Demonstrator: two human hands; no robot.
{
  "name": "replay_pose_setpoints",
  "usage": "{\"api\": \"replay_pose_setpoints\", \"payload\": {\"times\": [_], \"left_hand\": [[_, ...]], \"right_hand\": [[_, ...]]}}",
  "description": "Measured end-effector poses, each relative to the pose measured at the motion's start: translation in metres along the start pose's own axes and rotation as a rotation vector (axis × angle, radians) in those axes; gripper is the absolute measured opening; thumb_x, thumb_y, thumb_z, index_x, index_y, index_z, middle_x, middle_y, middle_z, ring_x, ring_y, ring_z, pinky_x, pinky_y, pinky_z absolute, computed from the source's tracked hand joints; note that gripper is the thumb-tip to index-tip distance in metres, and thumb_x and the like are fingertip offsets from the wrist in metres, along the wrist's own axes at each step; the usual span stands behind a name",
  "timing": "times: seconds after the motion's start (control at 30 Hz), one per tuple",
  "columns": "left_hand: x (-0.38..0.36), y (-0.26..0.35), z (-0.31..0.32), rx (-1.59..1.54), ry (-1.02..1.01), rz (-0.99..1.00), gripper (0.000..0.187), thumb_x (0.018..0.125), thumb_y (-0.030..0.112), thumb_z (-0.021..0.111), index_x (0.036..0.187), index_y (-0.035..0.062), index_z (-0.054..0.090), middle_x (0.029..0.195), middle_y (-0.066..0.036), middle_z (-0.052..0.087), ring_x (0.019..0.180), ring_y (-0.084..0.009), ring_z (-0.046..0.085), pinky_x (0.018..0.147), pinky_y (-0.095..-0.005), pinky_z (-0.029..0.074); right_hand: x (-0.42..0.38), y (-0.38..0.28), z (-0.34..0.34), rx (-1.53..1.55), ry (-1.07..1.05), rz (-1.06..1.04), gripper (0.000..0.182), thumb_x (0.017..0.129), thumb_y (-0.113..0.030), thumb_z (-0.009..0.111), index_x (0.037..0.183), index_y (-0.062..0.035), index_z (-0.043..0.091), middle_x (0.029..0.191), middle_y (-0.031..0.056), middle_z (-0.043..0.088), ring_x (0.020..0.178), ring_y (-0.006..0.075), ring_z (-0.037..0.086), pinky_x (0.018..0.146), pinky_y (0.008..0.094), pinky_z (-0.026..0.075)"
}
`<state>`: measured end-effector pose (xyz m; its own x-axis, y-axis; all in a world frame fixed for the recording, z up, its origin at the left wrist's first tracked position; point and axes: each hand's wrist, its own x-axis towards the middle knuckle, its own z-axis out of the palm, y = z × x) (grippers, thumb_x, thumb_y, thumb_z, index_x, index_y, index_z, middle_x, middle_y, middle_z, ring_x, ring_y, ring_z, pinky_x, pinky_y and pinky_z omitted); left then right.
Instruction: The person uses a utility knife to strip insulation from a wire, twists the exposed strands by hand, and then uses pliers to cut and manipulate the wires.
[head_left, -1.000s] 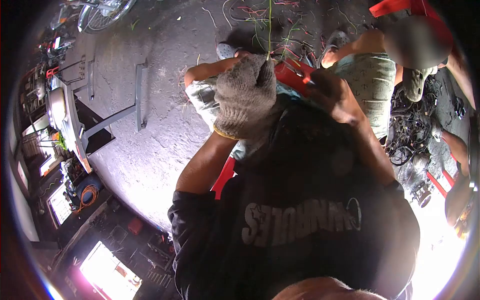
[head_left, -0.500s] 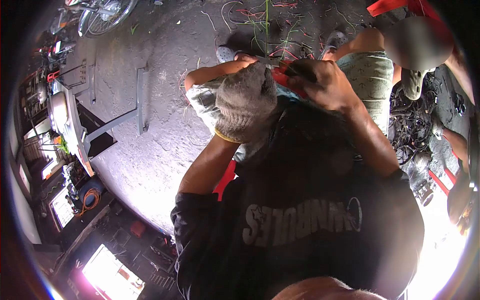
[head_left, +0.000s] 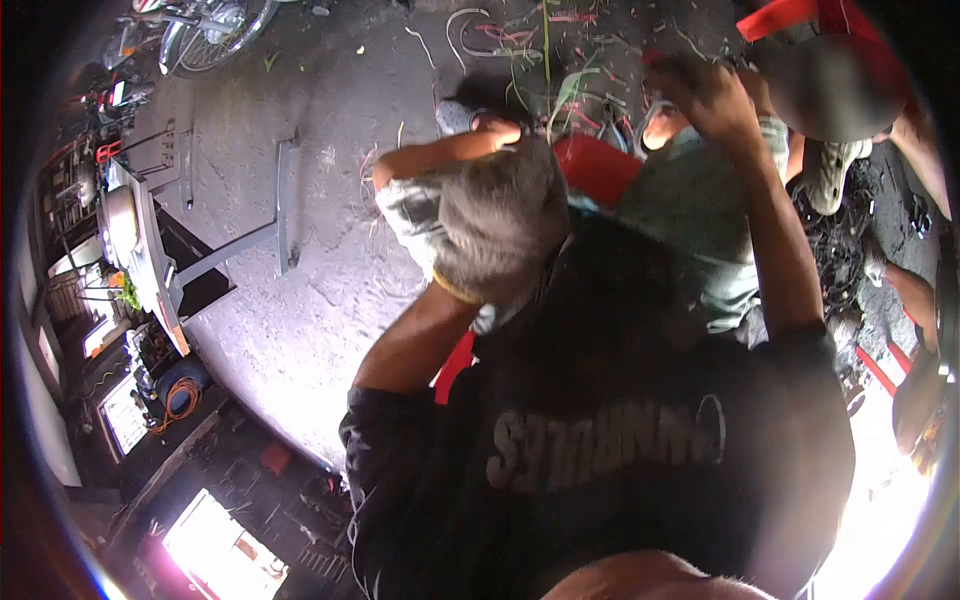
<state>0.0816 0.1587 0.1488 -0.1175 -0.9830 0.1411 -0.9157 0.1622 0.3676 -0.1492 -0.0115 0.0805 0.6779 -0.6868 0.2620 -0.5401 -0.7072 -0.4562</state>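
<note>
My left hand (head_left: 505, 220), in a grey knitted glove with a yellow cuff edge, is curled near my left knee. Its fingertips are hidden behind the glove's back, so what it grips does not show. Beyond it a thin green wire (head_left: 546, 45) runs up toward the far floor, with a blurred pale green strip (head_left: 572, 95) beside it. My bare right hand (head_left: 712, 100) is raised over my right foot, fingers dark and smeared by motion; I cannot tell what it holds. A red surface (head_left: 600, 170) shows between my legs.
Cut wires and red scraps (head_left: 515, 40) litter the floor ahead. To the right sits another person (head_left: 835, 85), by a dark tangled heap (head_left: 840, 235). A grey metal frame (head_left: 283, 205) stands on the left, and a motorcycle wheel (head_left: 210, 40) is at the upper left.
My right hand has moved away from my left, up and to the right, uncovering the red surface. My left hand has shifted slightly right. The pale green strip now shows between my feet.
</note>
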Motion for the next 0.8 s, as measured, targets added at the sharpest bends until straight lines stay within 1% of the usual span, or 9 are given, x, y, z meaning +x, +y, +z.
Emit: {"api": "replay_pose_setpoints", "payload": {"times": [0.03, 0.1, 0.2, 0.3, 0.43, 0.5, 0.7, 0.73, 0.8], "left_hand": [[0.009, 0.0, 0.001, 0.004, 0.016, 0.006, 0.027, 0.076, 0.007, 0.061, 0.103, 0.001, 0.062, 0.083, -0.01, 0.063, 0.067, -0.0241, 0.062, 0.062, -0.0315, 0.05], [0.012, 0.011, -0.001, -0.113, -0.005, -0.059, 0.026, 0.075, 0.006, 0.061, 0.1, 0.0006, 0.063, 0.083, -0.011, 0.064, 0.068, -0.0246, 0.063, 0.063, -0.0317, 0.05], [0.013, 0.009, 0.006, -0.111, 0.132, 0.038, 0.007, 0.075, 0.011, 0.06, 0.074, 0.0067, 0.055, 0.064, -0.013, 0.054, 0.06, -0.0331, 0.057, 0.056, -0.044, 0.045], [0.005, 0.003, 0.006, -0.165, 0.001, -0.042, 0.008, 0.074, 0.012, 0.061, 0.074, 0.0067, 0.055, 0.066, -0.013, 0.055, 0.062, -0.0334, 0.057, 0.057, -0.0438, 0.045], [0.007, 0.003, 0.0, -0.166, 0.049, -0.068, 0.008, 0.074, 0.012, 0.062, 0.075, 0.0066, 0.056, 0.068, -0.013, 0.055, 0.064, -0.0332, 0.058, 0.058, -0.0436, 0.045], [0.008, 0.005, -0.003, -0.175, -0.011, -0.129, 0.028, 0.071, 0.007, 0.072, 0.096, -0.003, 0.066, 0.089, -0.011, 0.069, 0.077, -0.0181, 0.067, 0.074, -0.0282, 0.054], [0.008, 0.01, -0.008, -0.151, -0.05, -0.13, 0.029, 0.071, 0.008, 0.072, 0.097, -0.0024, 0.066, 0.091, -0.013, 0.068, 0.079, -0.019, 0.067, 0.072, -0.0272, 0.054], [0.007, 0.007, -0.003, -0.151, -0.05, -0.13, 0.029, 0.071, 0.008, 0.072, 0.097, -0.0024, 0.066, 0.091, -0.013, 0.068, 0.079, -0.019, 0.067, 0.072, -0.0272, 0.054], [0.007, -0.001, 0.008, -0.277, 0.062, -0.08, 0.008, 0.078, 0.011, 0.06, 0.074, 0.0051, 0.055, 0.064, -0.013, 0.055, 0.061, -0.0338, 0.057, 0.055, -0.043, 0.045]], "right_hand": [[0.0, 0.008, 0.0, -0.01, 0.01, -0.01, 0.027, 0.083, -0.021, 0.064, 0.104, -0.0041, 0.064, 0.094, 0.0145, 0.067, 0.081, 0.0299, 0.066, 0.069, 0.0362, 0.053], [-0.009, -0.036, -0.017, 0.515, -0.144, 0.245, 0.031, 0.084, -0.029, 0.062, 0.103, -0.0057, 0.066, 0.093, 0.0142, 0.068, 0.083, 0.0277, 0.067, 0.074, 0.0363, 0.052], [-0.017, -0.074, -0.021, 0.64, -0.154, 0.182, 0.029, 0.081, -0.025, 0.066, 0.102, -0.0049, 0.066, 0.09, 0.0124, 0.069, 0.082, 0.0255, 0.067, 0.075, 0.0347, 0.051], [-0.022, -0.091, -0.013, 0.728, -0.298, 0.3, 0.031, 0.079, -0.026, 0.068, 0.102, -0.0055, 0.066, 0.09, 0.0122, 0.069, 0.083, 0.0254, 0.067, 0.076, 0.0354, 0.051], [-0.02, -0.09, 0.004, 0.739, -0.312, 0.301, 0.032, 0.079, -0.028, 0.069, 0.101, -0.0056, 0.066, 0.089, 0.0132, 0.069, 0.082, 0.0258, 0.066, 0.075, 0.037, 0.05], [-0.019, -0.086, 0.008, 0.715, -0.334, 0.302, 0.033, 0.079, -0.03, 0.068, 0.101, -0.0061, 0.066, 0.088, 0.0139, 0.068, 0.08, 0.0262, 0.066, 0.073, 0.0376, 0.05], [-0.016, -0.082, 0.01, 0.581, -0.345, 0.275, 0.035, 0.078, -0.035, 0.067, 0.102, -0.0093, 0.067, 0.088, 0.0134, 0.069, 0.079, 0.0283, 0.066, 0.07, 0.0405, 0.049], [-0.016, -0.08, 0.01, 0.581, -0.345, 0.276, 0.035, 0.078, -0.035, 0.067, 0.102, -0.0093, 0.067, 0.088, 0.0134, 0.069, 0.079, 0.0283, 0.066, 0.07, 0.0405, 0.049], [-0.014, -0.075, 0.011, 0.504, -0.326, 0.179, 0.034, 0.077, -0.035, 0.067, 0.102, -0.0114, 0.068, 0.088, 0.0135, 0.069, 0.079, 0.0294, 0.067, 0.071, 0.0406, 0.051]]}}
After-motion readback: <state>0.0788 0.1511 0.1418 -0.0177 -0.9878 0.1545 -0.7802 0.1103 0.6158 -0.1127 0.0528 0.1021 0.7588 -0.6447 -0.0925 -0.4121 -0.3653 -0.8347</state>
